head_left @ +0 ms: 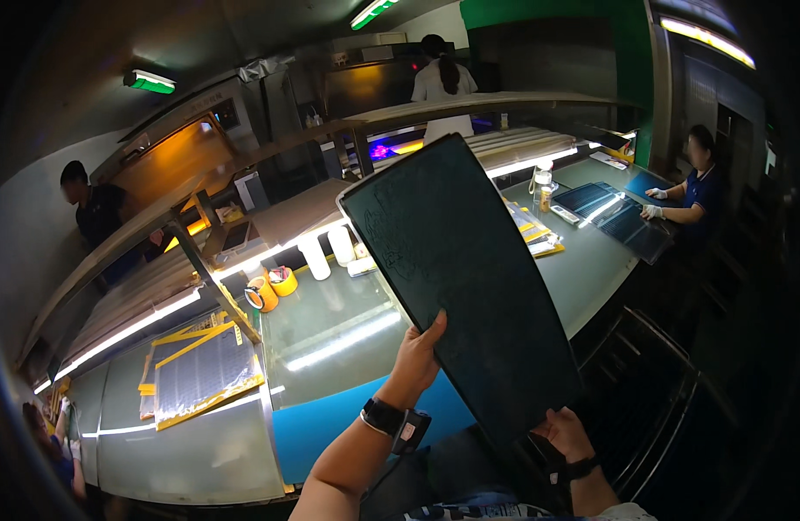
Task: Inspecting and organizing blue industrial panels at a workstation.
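Note:
A large, dark green rectangular panel (469,260) is held up at a tilt in front of me, above the table edge. Near its upper left corner the surface shows faint wavy marks. My left hand (420,354) grips the panel's left edge, with the thumb lying on the face toward me and the fingers hidden behind. At the lower right corner my right hand (566,434) holds the panel's bottom edge with curled fingers. Below the panel, a blue mat (348,423) covers the near edge of the glass-topped table (330,347).
Yellow-edged film sheets (204,373) lie at left. Tape rolls (261,295) and white bottles (314,259) stand at the back. A gloved person (699,191) handles a dark sheet (604,213) at right. Other people are behind the shelf and at far left. A metal-framed chair (660,373) stands right.

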`<state>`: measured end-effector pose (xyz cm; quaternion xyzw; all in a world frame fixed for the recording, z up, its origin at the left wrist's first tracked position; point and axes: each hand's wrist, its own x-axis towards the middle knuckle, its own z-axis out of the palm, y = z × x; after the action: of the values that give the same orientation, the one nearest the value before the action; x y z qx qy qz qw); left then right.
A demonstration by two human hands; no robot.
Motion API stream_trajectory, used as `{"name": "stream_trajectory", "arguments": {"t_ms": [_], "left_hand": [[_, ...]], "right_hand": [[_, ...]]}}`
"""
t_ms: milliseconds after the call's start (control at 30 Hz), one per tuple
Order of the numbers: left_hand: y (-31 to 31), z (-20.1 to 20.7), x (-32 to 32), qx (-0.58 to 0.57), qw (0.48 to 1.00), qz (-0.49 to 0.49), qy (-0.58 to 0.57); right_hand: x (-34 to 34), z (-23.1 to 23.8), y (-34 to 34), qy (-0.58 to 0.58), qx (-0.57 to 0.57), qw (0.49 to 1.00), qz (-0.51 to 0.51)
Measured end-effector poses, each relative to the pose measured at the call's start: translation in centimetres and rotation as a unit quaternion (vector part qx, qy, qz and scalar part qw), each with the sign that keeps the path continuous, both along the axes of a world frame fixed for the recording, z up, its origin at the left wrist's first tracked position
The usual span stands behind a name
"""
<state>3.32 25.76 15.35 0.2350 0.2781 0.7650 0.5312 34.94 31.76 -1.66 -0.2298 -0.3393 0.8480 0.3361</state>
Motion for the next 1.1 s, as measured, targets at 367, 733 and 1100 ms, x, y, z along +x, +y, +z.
{"name": "stream_trajectory", "arguments": {"t_ms": [367, 733, 1100], "left_hand": [[0.2, 10.0, -3.3, 0.061, 0.959, 0.129, 0.245], [-0.4, 12.4, -3.3, 0.026, 0.820, 0.255, 0.512], [0.0, 9.5, -2.6, 0.064, 0.957, 0.119, 0.258]], "right_hand": [[1.1, 9.9, 6.2, -0.160, 0.187, 0.952, -0.183], [-0.3, 15.2, 6.1, -0.127, 0.320, 0.928, -0.144], [0.1, 14.3, 6.8, -0.246, 0.458, 0.842, -0.143]]}}
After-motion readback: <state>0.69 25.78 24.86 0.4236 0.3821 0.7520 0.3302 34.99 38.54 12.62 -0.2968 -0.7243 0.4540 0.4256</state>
